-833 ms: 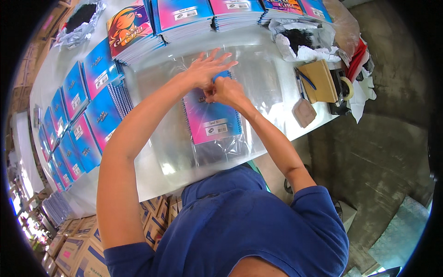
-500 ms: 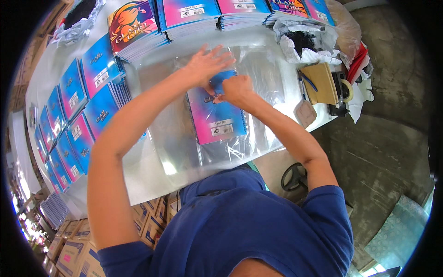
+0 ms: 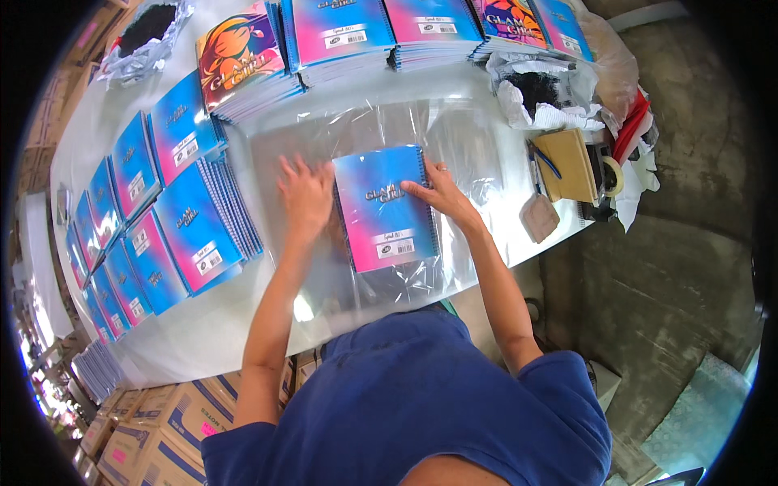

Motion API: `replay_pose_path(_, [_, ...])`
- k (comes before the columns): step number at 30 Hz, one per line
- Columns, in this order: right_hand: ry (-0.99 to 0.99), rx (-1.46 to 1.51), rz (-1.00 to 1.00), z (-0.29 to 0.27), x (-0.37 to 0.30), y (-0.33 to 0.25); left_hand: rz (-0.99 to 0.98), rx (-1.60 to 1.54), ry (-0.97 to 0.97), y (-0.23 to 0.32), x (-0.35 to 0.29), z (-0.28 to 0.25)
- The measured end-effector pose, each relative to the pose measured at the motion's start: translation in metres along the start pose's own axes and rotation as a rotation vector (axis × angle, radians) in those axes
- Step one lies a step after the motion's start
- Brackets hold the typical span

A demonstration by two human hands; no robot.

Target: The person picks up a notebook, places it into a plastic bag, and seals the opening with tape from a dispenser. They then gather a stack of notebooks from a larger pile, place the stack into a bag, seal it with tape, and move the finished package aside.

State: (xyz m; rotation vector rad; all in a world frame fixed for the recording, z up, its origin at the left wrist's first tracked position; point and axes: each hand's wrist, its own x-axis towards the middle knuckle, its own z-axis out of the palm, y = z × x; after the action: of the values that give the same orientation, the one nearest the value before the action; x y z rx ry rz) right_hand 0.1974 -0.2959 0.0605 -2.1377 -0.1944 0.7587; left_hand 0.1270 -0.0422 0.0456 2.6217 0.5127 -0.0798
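Note:
A blue-and-pink spiral notebook (image 3: 381,212) lies face up in front of me, with coil binding showing along both side edges. Clear plastic film (image 3: 474,170) spreads under and around it; whether any film covers the notebook I cannot tell. My right hand (image 3: 444,194) holds the notebook's right edge, thumb on the cover and fingers along the coil. Just off the left edge, my left hand (image 3: 306,194) is over the film with its fingers spread, slightly blurred and holding nothing.
Stacks of similar notebooks (image 3: 198,227) line the table's left side, and more stacks (image 3: 344,36) run along the back. At the right are crumpled paper with black material (image 3: 535,89), a brown block (image 3: 566,166) and a tape roll (image 3: 612,176). Cardboard boxes (image 3: 190,417) stand below left.
My left hand has come down from above the notebook to its left side and spread. My right hand has opened from a fist on the cover and shifted to the right edge.

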Motion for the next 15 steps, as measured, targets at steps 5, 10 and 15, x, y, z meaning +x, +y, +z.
replay_pose_path(5, [0.072,0.195,-0.052,0.004,-0.011,0.000,0.053,-0.341,-0.142,-0.003,-0.022,0.005])
replay_pose_path(10, [0.014,0.567,-0.131,-0.006,-0.059,-0.032,-0.020,-1.459,-0.472,0.017,-0.044,-0.047])
replay_pose_path(15, [-0.023,0.568,-0.136,-0.011,-0.061,-0.035,0.001,-1.183,-0.410,0.025,-0.038,-0.035])
